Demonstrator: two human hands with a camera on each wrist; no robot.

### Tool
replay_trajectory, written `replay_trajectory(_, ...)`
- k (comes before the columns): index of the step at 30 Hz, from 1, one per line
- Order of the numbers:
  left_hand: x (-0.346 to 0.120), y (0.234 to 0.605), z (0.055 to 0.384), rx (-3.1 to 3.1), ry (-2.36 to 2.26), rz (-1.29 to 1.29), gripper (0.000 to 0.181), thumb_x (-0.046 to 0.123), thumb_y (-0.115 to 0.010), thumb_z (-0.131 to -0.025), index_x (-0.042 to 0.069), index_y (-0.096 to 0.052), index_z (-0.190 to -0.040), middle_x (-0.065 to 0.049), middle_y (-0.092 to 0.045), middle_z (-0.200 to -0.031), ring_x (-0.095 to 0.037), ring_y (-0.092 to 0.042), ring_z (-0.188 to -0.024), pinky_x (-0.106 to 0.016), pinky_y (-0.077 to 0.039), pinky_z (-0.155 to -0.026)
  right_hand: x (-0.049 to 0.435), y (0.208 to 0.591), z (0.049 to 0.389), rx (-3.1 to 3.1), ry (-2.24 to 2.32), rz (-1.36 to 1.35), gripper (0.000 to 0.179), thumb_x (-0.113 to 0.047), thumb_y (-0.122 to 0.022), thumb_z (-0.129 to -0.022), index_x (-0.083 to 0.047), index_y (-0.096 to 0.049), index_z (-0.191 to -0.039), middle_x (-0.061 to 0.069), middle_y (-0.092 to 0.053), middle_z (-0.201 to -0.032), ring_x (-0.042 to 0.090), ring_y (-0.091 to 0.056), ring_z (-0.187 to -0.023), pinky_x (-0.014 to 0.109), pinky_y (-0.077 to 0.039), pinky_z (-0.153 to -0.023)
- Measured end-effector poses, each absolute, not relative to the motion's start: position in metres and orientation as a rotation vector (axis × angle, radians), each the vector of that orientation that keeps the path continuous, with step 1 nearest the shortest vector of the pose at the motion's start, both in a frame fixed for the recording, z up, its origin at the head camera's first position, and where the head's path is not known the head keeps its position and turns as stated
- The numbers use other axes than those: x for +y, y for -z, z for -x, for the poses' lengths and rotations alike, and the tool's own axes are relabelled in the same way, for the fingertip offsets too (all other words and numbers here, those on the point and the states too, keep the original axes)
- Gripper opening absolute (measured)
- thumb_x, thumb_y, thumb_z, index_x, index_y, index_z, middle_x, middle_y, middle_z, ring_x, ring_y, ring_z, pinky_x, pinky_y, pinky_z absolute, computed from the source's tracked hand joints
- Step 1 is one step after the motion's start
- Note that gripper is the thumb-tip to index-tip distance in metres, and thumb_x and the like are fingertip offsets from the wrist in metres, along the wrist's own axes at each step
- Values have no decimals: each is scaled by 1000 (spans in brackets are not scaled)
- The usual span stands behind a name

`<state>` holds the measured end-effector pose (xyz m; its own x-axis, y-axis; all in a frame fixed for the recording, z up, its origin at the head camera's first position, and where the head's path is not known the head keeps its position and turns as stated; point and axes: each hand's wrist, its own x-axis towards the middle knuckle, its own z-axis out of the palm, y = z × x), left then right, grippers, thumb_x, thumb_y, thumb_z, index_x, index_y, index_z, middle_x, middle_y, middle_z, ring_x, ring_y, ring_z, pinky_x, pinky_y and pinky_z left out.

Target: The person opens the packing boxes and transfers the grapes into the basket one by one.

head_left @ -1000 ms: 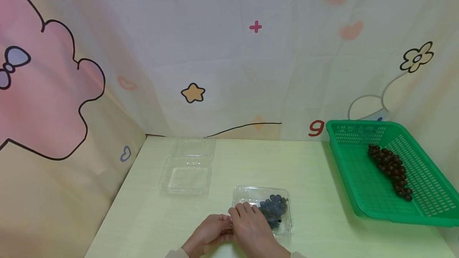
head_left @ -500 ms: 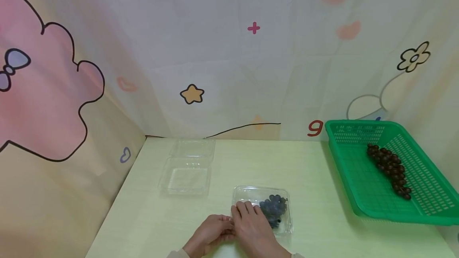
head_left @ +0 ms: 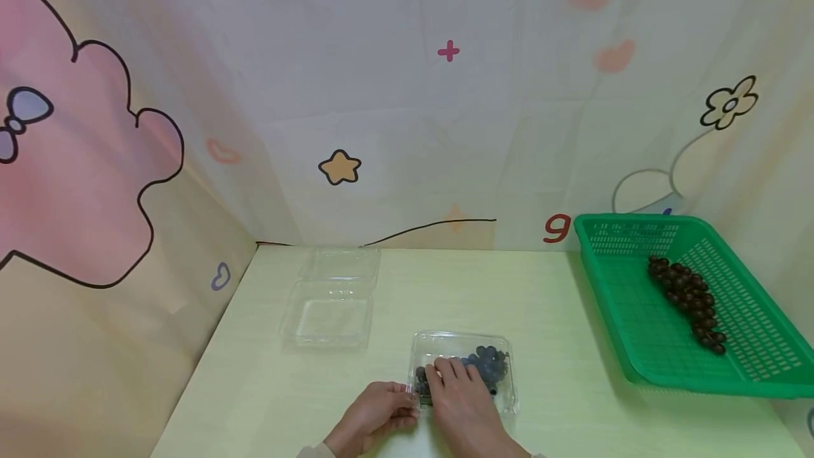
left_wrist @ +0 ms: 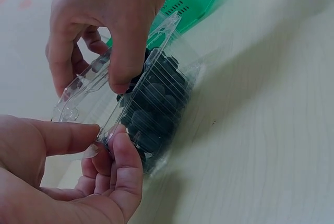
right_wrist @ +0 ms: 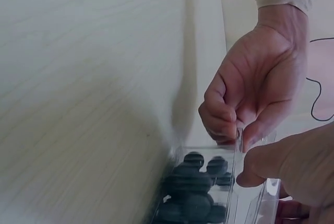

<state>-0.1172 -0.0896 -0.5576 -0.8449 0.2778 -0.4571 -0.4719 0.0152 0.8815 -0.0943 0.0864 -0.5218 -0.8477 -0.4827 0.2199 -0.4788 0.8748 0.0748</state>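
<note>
A clear plastic clamshell container [head_left: 461, 337] of dark grapes [head_left: 488, 365] sits near the table's front edge. Its lid appears to lie over the grapes. My left hand [head_left: 376, 412] pinches the front left corner between thumb and fingers. In the left wrist view that pinch is on the rim, with the ribbed wall beside it. My right hand [head_left: 467, 405] arches over the container from the front, its thumb [left_wrist: 128, 67] on the near rim and its bent fingers on the top. The right hand covers the middle of the grapes.
Another clear clamshell container [head_left: 327, 339] lies unfolded at the back left. On the right stands a green plastic basket [head_left: 604, 309] with a bunch of reddish-brown grapes [head_left: 689, 299] in it. A patterned cloth [head_left: 394, 90] hangs behind the table.
My right hand has shifted to the right along the container's front edge, uncovering grapes at its left end. The left hand stays at the corner, pinching it.
</note>
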Motion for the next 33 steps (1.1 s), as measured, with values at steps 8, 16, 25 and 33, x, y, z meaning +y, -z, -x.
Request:
replay_trajectory(8, -88, 557, 116, 1772, -1906, 209, 5, -5, -61, -96, -8, -65, -95, -5, -66, -80, -11, -64, -69, -22, -57, -66, 98, 523, 94, -2785, -52, -655, 40, -19, -77, -82, -5, -68, -118, 6, -59, -111, 24, -52, -99, 38, -45, -79)
replay_trajectory(16, -88, 555, 115, 1774, -1900, 229, 10, -4, -62, -95, -13, -63, -99, -5, -67, -79, -11, -65, -69, -23, -57, -67, 104, 526, 91, -2793, -141, -539, 44, -27, -80, -79, -3, -70, -116, 9, -60, -110, 28, -53, -102, 44, -47, -86)
replay_trajectory(25, -89, 555, 114, 1762, -1914, 224, 10, -4, -62, -96, 3, -64, -89, -5, -67, -80, -11, -64, -70, -23, -57, -67, 114, 529, 90, -2787, -208, -491, 52, -35, -83, -78, -3, -71, -116, 13, -60, -115, 32, -55, -106, 47, -49, -88)
replay_trajectory(33, -89, 553, 116, 1750, -1890, 249, 6, -1, -64, -97, 0, -64, -91, -6, -67, -80, -11, -65, -70, -23, -57, -68, 120, 526, 89, -2817, -205, -456, 56, -42, -83, -79, -3, -70, -118, 13, -61, -115, 33, -55, -107, 49, -49, -90)
